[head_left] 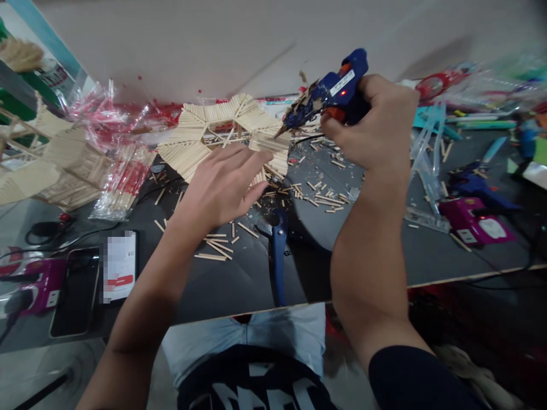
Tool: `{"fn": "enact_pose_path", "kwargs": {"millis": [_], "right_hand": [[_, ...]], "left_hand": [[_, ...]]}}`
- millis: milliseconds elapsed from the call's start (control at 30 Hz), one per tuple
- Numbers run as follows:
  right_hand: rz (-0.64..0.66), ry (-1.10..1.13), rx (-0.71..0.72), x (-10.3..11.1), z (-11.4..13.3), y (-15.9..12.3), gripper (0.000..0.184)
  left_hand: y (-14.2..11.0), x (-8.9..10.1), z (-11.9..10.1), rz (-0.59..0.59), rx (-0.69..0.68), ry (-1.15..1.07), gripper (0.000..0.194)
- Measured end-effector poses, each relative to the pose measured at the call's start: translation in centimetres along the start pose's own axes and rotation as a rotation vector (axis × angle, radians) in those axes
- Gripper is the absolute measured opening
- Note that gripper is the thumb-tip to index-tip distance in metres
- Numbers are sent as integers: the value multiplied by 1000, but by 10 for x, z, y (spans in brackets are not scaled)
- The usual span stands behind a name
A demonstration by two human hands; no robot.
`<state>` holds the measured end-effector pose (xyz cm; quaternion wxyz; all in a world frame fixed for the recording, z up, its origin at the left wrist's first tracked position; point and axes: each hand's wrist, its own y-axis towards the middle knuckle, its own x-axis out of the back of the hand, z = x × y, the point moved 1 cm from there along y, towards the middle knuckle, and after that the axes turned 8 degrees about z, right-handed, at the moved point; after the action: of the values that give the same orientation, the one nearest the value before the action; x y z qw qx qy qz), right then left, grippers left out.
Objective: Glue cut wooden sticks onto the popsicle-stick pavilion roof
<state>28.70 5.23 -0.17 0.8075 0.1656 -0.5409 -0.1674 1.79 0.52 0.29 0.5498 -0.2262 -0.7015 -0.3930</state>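
My right hand (384, 122) is closed around a blue hot glue gun (350, 94) with orange parts and a lit red light. Its nozzle points down to the left, at a panel of a structure made of wooden sticks (192, 156). Old glue and brown scraps cling to the gun's front. My left hand (226, 182) holds the near side of that structure, fingers over the panels and thumb lower down; some fingertips are hidden. Nearer the table edge lies a blue-handled cutter (279, 256), among short cut sticks (217, 247).
A second stick structure (55, 154) stands at the left, beside bagged sticks (123, 179). Two phones (77, 290) and a purple power adapter (43, 285) lie front left. Another glue gun (478, 185) and purple adapter (476, 222) sit right, with cables and plastic packaging around.
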Motion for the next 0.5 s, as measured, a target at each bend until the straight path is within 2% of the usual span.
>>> {"fn": "enact_pose_path", "kwargs": {"millis": [400, 500], "right_hand": [[20, 10, -29, 5, 6, 1, 26], [21, -3, -40, 5, 6, 0, 25]], "left_hand": [[-2, 4, 6, 14, 39, -86, 44], [-5, 14, 3, 33, 39, -91, 42]]}}
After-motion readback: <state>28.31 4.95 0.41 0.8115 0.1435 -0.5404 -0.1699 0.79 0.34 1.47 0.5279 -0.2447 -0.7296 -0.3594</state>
